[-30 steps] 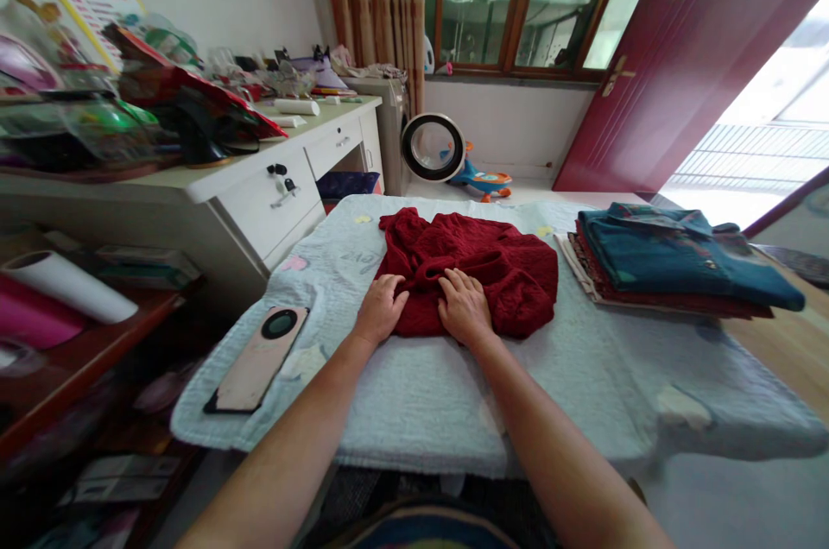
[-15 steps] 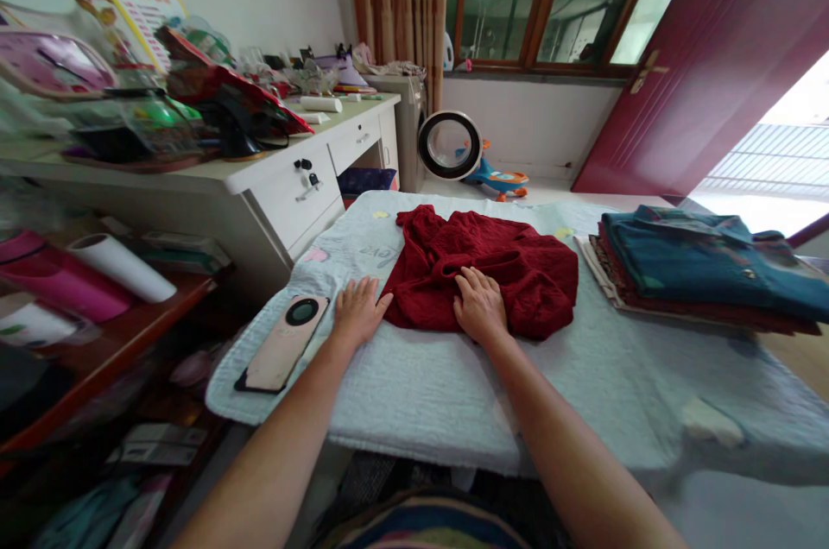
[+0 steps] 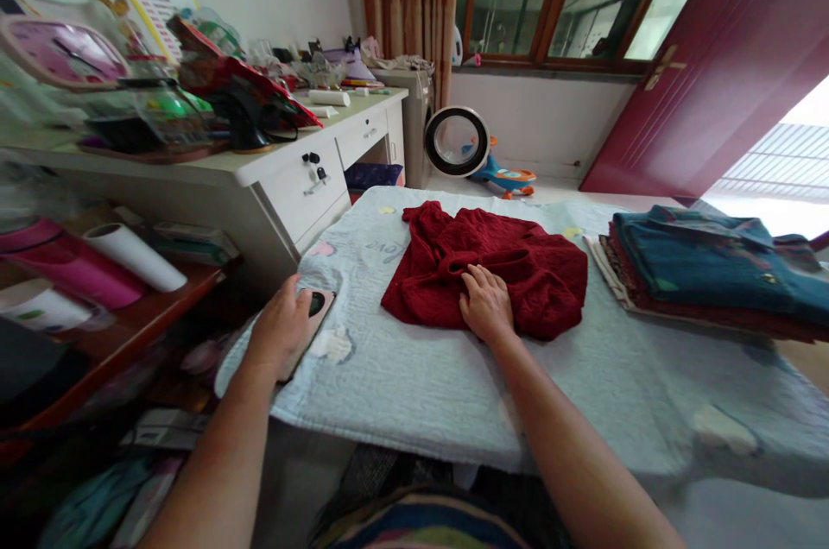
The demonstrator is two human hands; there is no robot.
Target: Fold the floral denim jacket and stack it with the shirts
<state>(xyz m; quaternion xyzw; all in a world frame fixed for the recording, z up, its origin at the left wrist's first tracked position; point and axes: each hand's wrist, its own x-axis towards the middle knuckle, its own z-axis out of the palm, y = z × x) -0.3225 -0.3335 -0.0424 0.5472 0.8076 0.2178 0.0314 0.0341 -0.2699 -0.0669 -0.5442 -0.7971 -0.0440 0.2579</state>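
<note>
A dark red crumpled garment (image 3: 537, 273) lies in a loose heap on the pale blue quilted cloth (image 3: 401, 385) that covers the table. My right hand (image 3: 488, 300) rests on its near side, palm down, fingers extended over the fabric and not gripping it. To the left, my left hand (image 3: 280, 326) is over a light-coloured smartphone (image 3: 317, 316) with a large round camera ring, near the table's left edge. Its fingers bend around the phone's far-left side and the thumb lies by the camera ring. Most of the phone is hidden under this hand.
A stack of folded clothes (image 3: 699, 260), teal on top, sits at the table's right. On the left stand a white desk (image 3: 291, 195) with clutter and a low shelf (image 3: 161, 307) holding a pink bottle. Beyond are an open washer door (image 3: 457, 141) and a blue ride-on toy (image 3: 502, 176).
My left hand has left the cloth beside the garment and moved left onto the smartphone, closing around it. My right hand stays on the garment. The view has shifted slightly.
</note>
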